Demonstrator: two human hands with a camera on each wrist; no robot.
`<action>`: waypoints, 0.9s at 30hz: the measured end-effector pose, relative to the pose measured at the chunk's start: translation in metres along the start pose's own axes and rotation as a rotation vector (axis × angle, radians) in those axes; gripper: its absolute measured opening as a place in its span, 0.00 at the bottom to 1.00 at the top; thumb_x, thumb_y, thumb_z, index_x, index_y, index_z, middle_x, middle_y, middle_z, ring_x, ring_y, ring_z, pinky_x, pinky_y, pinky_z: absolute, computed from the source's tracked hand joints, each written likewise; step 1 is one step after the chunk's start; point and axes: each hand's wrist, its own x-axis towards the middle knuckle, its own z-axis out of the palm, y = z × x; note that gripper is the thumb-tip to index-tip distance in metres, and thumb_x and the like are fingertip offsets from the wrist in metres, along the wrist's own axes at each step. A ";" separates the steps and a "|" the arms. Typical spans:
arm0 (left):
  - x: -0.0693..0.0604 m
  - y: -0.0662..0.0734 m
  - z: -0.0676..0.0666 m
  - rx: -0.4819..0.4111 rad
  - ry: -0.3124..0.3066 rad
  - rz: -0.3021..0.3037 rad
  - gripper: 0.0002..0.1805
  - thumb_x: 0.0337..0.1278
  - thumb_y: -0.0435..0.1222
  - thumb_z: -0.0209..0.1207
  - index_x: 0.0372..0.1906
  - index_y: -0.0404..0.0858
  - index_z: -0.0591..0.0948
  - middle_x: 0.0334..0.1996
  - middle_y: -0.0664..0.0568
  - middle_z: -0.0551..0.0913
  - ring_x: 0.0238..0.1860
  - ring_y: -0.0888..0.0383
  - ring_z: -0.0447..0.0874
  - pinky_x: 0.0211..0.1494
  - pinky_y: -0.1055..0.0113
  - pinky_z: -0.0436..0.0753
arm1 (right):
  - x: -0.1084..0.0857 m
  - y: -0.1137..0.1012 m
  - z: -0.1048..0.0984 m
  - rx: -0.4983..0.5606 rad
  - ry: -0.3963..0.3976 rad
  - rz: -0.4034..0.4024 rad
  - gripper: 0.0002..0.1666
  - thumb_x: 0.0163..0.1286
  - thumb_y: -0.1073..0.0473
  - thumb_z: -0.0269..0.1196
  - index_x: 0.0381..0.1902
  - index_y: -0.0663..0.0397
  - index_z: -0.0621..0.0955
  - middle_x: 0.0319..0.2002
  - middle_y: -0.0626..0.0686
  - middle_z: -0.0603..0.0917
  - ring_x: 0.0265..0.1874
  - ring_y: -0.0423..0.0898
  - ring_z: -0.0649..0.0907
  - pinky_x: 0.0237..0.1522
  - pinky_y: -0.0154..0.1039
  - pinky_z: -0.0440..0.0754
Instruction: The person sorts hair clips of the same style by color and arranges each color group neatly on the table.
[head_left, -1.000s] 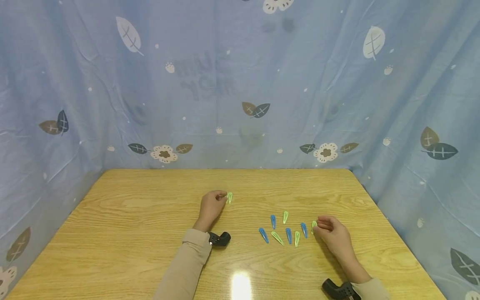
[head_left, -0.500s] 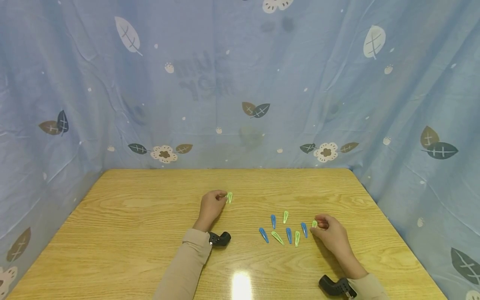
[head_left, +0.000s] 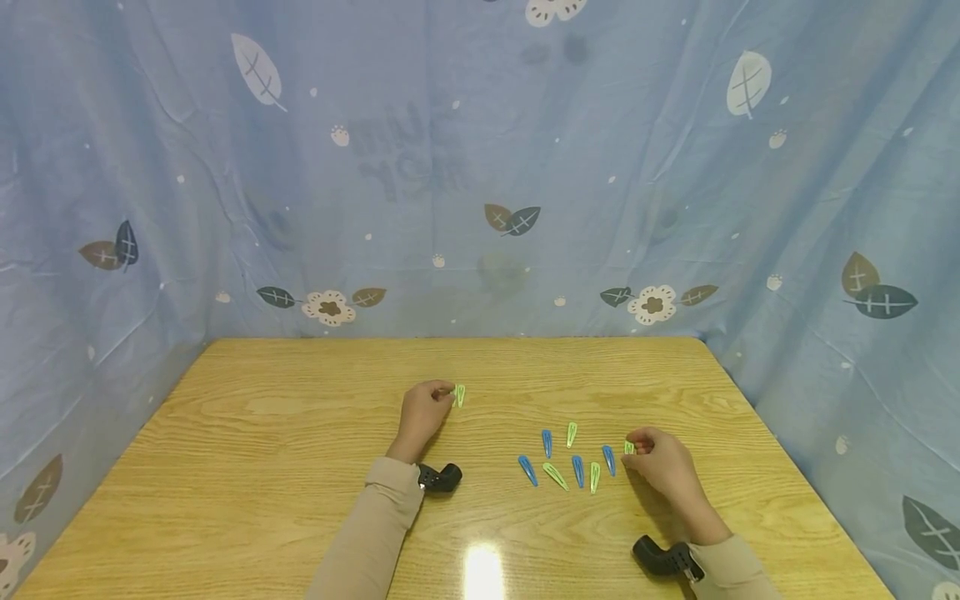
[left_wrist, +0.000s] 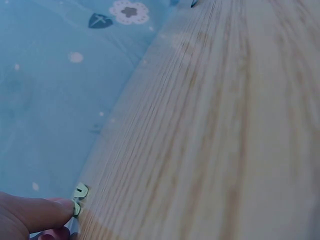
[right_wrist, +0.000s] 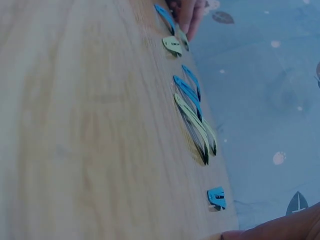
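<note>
Peering in low, the left wrist view shows the left hand [left_wrist: 32, 217] pinching a pale green snap hair clip [left_wrist: 76, 208], which the head view mostly hides behind the fingertips. A second green snap clip [left_wrist: 81, 190] lies just beside it, outside the pinch, on its right in the head view. Only the head view shows the right hand's [head_left: 667, 468] work: thumb and fingers curl nearly together around a third green snap clip [head_left: 629, 447], covering its lower end; whether it is off the wooden table [head_left: 262, 467] cannot be told. The right wrist view gives just part of that hand at its lower corner. Between the hands lie seven more clips, four blue snap clips [head_left: 577, 472] and three loose green clips [head_left: 595, 477], spread at varied angles; one of the blue ones sits just left of the right hand's fingers. A black wrist mount [head_left: 442, 478] stands out at each beige sleeve [head_left: 371, 533], and a patterned blue curtain [head_left: 450, 167] hangs behind the table.
</note>
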 end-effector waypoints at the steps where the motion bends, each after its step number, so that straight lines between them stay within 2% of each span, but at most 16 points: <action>1: 0.000 0.000 0.000 -0.002 0.000 0.000 0.09 0.57 0.32 0.63 0.42 0.36 0.87 0.29 0.49 0.83 0.30 0.57 0.77 0.33 0.63 0.76 | 0.000 0.000 0.000 0.007 -0.003 0.004 0.18 0.56 0.67 0.68 0.44 0.72 0.80 0.36 0.58 0.81 0.35 0.51 0.79 0.34 0.41 0.76; 8: 0.002 -0.002 0.001 0.008 0.001 0.002 0.09 0.58 0.33 0.63 0.42 0.37 0.87 0.30 0.50 0.83 0.30 0.57 0.77 0.33 0.63 0.75 | 0.002 -0.003 -0.003 0.045 -0.008 0.033 0.19 0.55 0.70 0.66 0.45 0.74 0.79 0.33 0.57 0.81 0.30 0.47 0.77 0.27 0.35 0.74; 16: 0.001 -0.002 0.001 0.011 0.005 0.006 0.09 0.57 0.32 0.63 0.43 0.37 0.87 0.29 0.50 0.82 0.29 0.58 0.76 0.33 0.64 0.75 | 0.004 0.001 -0.003 0.106 -0.024 0.062 0.18 0.58 0.70 0.64 0.47 0.73 0.79 0.31 0.55 0.81 0.24 0.45 0.76 0.23 0.35 0.75; 21: 0.000 -0.002 0.002 -0.003 -0.002 0.013 0.09 0.58 0.32 0.63 0.43 0.36 0.87 0.28 0.50 0.82 0.28 0.58 0.76 0.31 0.64 0.74 | 0.005 0.005 -0.003 0.186 -0.030 0.077 0.20 0.61 0.69 0.63 0.51 0.72 0.78 0.33 0.56 0.81 0.27 0.45 0.77 0.25 0.34 0.76; 27: 0.000 -0.002 0.002 -0.007 -0.002 0.017 0.09 0.58 0.32 0.63 0.43 0.35 0.87 0.27 0.50 0.82 0.27 0.58 0.74 0.30 0.65 0.73 | 0.007 0.007 -0.004 0.328 -0.057 0.077 0.24 0.64 0.65 0.63 0.57 0.71 0.75 0.42 0.59 0.80 0.35 0.42 0.78 0.33 0.33 0.78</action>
